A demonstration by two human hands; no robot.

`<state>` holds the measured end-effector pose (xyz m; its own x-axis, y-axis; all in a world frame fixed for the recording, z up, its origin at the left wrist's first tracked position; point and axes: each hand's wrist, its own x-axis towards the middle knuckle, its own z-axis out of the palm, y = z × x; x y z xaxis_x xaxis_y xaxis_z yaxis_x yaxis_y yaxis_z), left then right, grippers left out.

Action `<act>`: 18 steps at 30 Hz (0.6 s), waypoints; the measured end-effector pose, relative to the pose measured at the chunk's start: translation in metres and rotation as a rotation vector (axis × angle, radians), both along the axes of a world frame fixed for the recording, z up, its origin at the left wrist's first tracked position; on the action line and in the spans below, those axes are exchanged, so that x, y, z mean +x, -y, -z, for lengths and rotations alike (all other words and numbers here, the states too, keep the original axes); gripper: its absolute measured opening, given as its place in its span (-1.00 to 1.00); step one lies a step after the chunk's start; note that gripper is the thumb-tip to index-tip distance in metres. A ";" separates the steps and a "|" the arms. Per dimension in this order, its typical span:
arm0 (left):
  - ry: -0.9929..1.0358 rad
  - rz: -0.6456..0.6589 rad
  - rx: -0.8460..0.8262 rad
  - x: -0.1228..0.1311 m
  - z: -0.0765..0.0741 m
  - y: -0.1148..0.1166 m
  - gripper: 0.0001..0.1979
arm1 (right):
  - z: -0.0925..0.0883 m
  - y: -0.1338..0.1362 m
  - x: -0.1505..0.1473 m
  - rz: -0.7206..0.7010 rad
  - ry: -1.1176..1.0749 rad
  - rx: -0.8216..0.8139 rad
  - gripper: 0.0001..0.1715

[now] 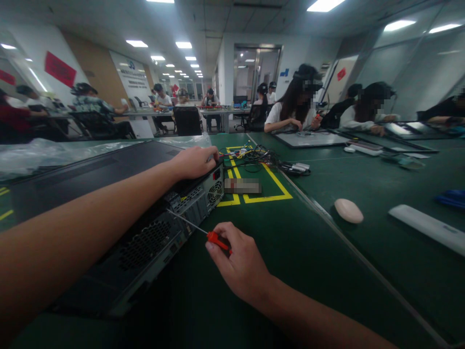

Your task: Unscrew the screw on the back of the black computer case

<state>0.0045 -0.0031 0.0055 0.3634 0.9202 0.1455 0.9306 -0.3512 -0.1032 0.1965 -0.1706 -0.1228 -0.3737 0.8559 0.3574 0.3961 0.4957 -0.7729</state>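
Observation:
A black desktop computer case (145, 242) lies on its side on the green table, its rear panel angled toward me. My left hand (196, 162) presses on the top face near the far corner, with its fingers curled over the edge; the fingertips are partly hidden. Between the fingers and thumb of my right hand (241, 261) is a screwdriver (217, 238) with a red handle. Its long thin shaft points left, and the tip meets the rear panel by the slot covers. A round fan grille (215, 193) shows below my left hand.
Loose cables (261, 157) lie beyond the case, near yellow tape markings (269, 198). At right are a pale computer mouse (348, 210) and a long white bar (428, 225). Plastic wrap (47, 155) lies behind the case. A co-worker (296, 102) handles a flat panel across the table.

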 end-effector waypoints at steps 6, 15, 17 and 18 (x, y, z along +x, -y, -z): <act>-0.005 -0.014 -0.002 0.000 0.000 0.001 -0.55 | 0.000 0.000 0.000 -0.008 -0.009 -0.001 -0.87; 0.012 -0.003 0.002 -0.001 0.002 -0.002 -0.57 | 0.000 0.000 0.000 0.000 0.003 -0.004 -0.85; 0.024 -0.004 -0.006 -0.001 0.001 -0.002 -0.56 | 0.000 0.000 0.000 0.004 0.003 -0.009 -0.86; 0.028 -0.006 -0.007 -0.001 0.001 -0.002 -0.56 | 0.000 0.000 0.000 0.007 0.002 -0.010 -0.86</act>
